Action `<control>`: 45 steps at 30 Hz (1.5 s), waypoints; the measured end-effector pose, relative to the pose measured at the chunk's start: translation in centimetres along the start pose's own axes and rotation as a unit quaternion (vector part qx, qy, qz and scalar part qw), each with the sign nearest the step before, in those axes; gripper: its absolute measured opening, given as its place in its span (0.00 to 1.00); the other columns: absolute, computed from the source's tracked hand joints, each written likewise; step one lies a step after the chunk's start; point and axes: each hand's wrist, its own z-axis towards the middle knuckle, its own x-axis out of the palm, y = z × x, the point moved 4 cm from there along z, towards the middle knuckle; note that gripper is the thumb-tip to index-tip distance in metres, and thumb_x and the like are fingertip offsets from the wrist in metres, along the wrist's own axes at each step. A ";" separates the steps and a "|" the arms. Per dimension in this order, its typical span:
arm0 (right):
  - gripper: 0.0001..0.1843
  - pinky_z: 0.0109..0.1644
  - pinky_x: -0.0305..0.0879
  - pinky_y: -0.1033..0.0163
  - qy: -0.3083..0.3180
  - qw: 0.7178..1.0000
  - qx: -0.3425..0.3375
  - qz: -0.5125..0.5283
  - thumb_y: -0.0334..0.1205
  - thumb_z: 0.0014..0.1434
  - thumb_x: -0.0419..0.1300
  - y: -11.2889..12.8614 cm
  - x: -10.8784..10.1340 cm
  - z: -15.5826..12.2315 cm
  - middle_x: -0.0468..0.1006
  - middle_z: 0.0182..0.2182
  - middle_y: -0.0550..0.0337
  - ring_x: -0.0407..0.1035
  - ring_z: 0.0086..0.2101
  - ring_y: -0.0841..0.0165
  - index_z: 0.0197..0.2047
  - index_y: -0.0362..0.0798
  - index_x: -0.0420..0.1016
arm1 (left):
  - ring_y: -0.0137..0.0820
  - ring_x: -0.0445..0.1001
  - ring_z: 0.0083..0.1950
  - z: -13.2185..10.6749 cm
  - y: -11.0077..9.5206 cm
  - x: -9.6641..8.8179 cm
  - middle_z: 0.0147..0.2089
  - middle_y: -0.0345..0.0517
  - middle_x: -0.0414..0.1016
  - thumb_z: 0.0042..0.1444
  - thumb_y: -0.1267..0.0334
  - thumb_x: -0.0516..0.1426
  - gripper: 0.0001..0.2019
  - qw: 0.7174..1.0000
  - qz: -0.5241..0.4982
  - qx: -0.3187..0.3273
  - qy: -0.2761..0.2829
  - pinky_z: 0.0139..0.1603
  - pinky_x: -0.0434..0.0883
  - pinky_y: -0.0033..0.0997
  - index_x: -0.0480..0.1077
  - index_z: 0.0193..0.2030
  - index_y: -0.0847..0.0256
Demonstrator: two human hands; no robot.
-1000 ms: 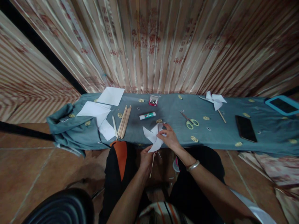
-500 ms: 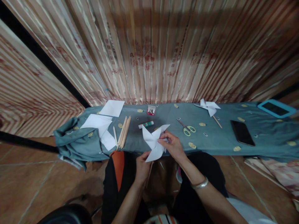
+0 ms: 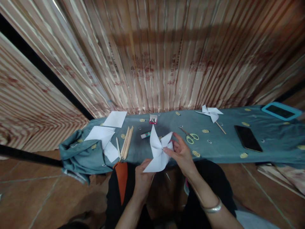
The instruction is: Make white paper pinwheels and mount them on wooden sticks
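Observation:
A white paper pinwheel (image 3: 158,154) is held up in front of me above the near edge of the table, a small pin showing at its centre. My left hand (image 3: 144,175) is closed low behind its bottom blade; the stick is hidden now. With the thumb at the centre and the fingers at the right blade's edge, my right hand (image 3: 182,153) grips the pinwheel too. Just behind it lies a glue stick (image 3: 145,135), partly covered by a blade. A small open box of pins (image 3: 153,119) sits farther back.
Wooden sticks (image 3: 127,143) and paper sheets (image 3: 100,134) lie left on the cloth-covered table (image 3: 171,122), beside a white pencil-like stick (image 3: 118,147). On the right are scissors (image 3: 190,136), another pinwheel (image 3: 211,113), a phone (image 3: 247,138) and a blue-framed tablet (image 3: 281,110). A curtain (image 3: 152,70) hangs behind.
The pinwheel has turned, so its blades point differently, and it sits slightly lower. My right thumb stays near its centre while the fingers have spread to a blade's edge. The view has tilted slightly.

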 end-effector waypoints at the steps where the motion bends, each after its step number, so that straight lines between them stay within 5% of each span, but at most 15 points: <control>1: 0.50 0.46 0.73 0.57 0.000 1.000 0.007 0.003 0.41 0.35 0.76 0.3 0.1 0.2 0.81 0.42 0.56 0.76 0.41 0.62 0.61 0.52 0.60 | 0.27 0.64 0.28 0.2 -0.3 0.1 0.27 0.43 0.71 0.37 0.63 0.67 0.08 1.000 0.008 0.008 0.006 0.26 0.60 0.24 0.77 0.22 0.65; 7: 0.27 0.37 0.72 0.63 0.025 0.999 0.030 -0.003 0.46 0.35 0.75 1.4 0.5 1.5 0.83 0.33 0.58 0.75 0.33 0.65 0.40 0.48 0.77 | 0.28 0.66 0.28 2.1 -0.8 0.5 0.25 0.41 0.71 0.39 0.63 0.67 0.08 0.999 0.015 0.045 0.020 0.30 0.64 0.26 0.77 0.24 0.65; 11: 0.20 0.26 0.67 0.64 0.017 0.998 0.022 -0.054 0.51 0.35 0.75 2.3 0.5 3.0 0.80 0.23 0.59 0.70 0.22 0.68 0.27 0.45 0.79 | 0.29 0.67 0.28 4.3 -1.1 0.9 0.23 0.41 0.71 0.39 0.63 0.67 0.08 0.998 0.006 0.050 0.033 0.31 0.66 0.27 0.76 0.24 0.64; 17: 0.13 0.28 0.71 0.61 -0.004 0.982 -0.125 -0.140 0.49 0.42 0.70 6.0 1.5 6.5 0.82 0.24 0.58 0.73 0.24 0.64 0.26 0.48 0.81 | 0.32 0.71 0.31 9.2 -3.8 2.5 0.30 0.48 0.78 0.39 0.59 0.68 0.09 0.995 0.021 0.090 0.047 0.34 0.68 0.28 0.80 0.25 0.63; 23: 0.11 0.28 0.71 0.64 0.014 0.971 -0.164 -0.174 0.46 0.48 0.67 7.4 2.2 9.2 0.83 0.29 0.58 0.75 0.26 0.64 0.33 0.48 0.82 | 0.34 0.74 0.33 13.6 -4.2 3.6 0.35 0.50 0.80 0.42 0.60 0.68 0.10 0.990 0.012 0.119 0.075 0.35 0.69 0.29 0.82 0.32 0.61; 33: 0.05 0.38 0.73 0.66 0.043 0.917 -0.281 -0.279 0.37 0.54 0.62 7.0 2.4 8.2 0.82 0.34 0.60 0.76 0.35 0.65 0.33 0.53 0.81 | 0.39 0.76 0.38 12.8 -4.2 2.7 0.38 0.51 0.80 0.43 0.61 0.67 0.08 0.994 0.040 0.077 0.071 0.39 0.71 0.31 0.83 0.31 0.58; 45: 0.04 0.47 0.74 0.58 0.070 0.870 -0.362 -0.327 0.41 0.58 0.63 7.4 3.2 6.0 0.80 0.46 0.57 0.76 0.44 0.61 0.38 0.57 0.78 | 0.38 0.73 0.29 12.2 -3.7 2.1 0.21 0.46 0.74 0.36 0.59 0.70 0.08 0.996 -0.009 0.047 0.077 0.35 0.72 0.35 0.80 0.21 0.60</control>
